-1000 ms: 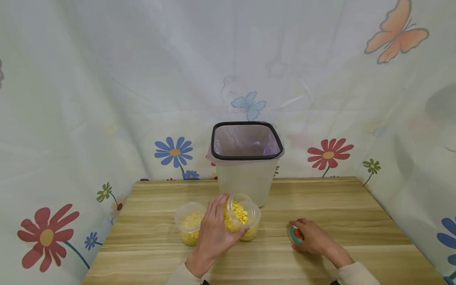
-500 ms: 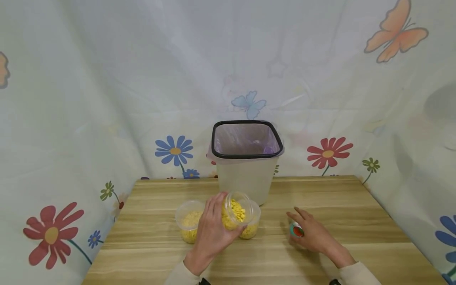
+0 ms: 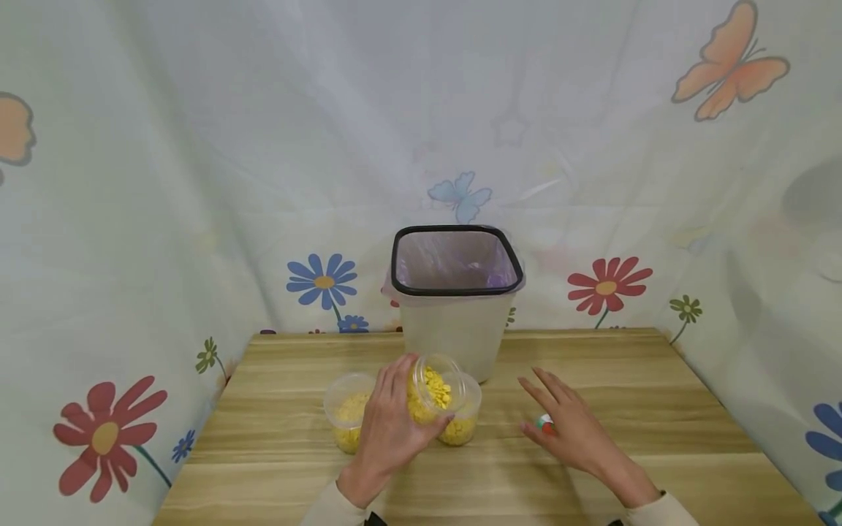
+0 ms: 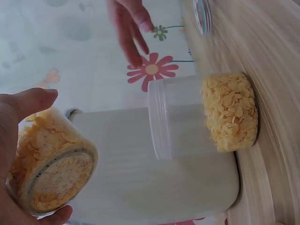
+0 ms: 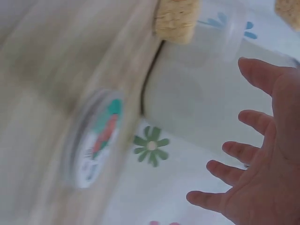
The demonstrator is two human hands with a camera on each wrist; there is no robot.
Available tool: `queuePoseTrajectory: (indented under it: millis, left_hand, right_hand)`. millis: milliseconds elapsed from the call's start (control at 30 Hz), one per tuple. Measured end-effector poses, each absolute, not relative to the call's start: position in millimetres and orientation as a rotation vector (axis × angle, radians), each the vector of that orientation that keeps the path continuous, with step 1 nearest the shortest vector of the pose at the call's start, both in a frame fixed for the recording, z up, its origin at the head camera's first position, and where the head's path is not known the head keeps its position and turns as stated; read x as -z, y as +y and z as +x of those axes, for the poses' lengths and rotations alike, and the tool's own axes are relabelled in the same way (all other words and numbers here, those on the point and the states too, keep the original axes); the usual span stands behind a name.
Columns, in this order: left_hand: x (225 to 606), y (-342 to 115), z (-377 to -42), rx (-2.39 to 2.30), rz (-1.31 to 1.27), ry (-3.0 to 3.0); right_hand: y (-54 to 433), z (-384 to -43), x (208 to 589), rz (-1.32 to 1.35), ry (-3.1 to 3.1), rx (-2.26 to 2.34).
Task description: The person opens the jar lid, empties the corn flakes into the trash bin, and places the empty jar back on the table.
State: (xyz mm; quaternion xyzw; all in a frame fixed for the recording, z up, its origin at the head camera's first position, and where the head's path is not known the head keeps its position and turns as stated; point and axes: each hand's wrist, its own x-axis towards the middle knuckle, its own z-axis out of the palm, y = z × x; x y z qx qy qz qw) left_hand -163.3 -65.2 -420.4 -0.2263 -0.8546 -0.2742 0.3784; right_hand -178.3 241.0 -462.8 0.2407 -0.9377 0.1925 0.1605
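My left hand (image 3: 388, 431) grips a clear plastic jar (image 3: 421, 409) of yellow flakes, thumb on one side and fingers on the other. The jar is raised and tilted, its uncovered mouth facing right; its base shows in the left wrist view. Just beneath and behind it, a second uncovered jar (image 4: 229, 112) of flakes stands on the table. My right hand (image 3: 575, 431) hovers with spread fingers and holds nothing. Below it lies a round printed lid (image 5: 101, 140) with a layered edge, perhaps a stack; the hand partly hides it in the head view.
A third uncovered jar (image 3: 349, 413) with flakes stands left of my left hand. Behind the jars is a pale bin (image 3: 454, 329) with a black rim and a purple-tinted liner. The wooden table (image 3: 658, 409) meets a flower-print curtain (image 3: 263, 146) at its back and sides.
My right hand has let go of the round lid and lifted off it, fingers spreading. My left hand, with the tilted jar, has shifted only slightly left.
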Motion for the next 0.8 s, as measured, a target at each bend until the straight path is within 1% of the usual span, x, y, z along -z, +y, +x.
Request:
queuePoseTrajectory:
  millis: [367,567,800]
  left_hand:
    - [407.9,-71.1,-167.5,0.678,-0.594,-2.160]
    - [399.1,-76.4,-170.7,0.675,-0.594,-2.149]
    - [384.9,-84.8,-177.7,0.656,-0.584,-2.149]
  right_hand:
    - [227.4,-173.5,421.5,0.793,-2.490,-0.541]
    - [224.6,-170.7,398.4,0.787,-2.499,-0.588]
    - [225.0,-179.1,375.4,0.764,-2.491,-0.565]
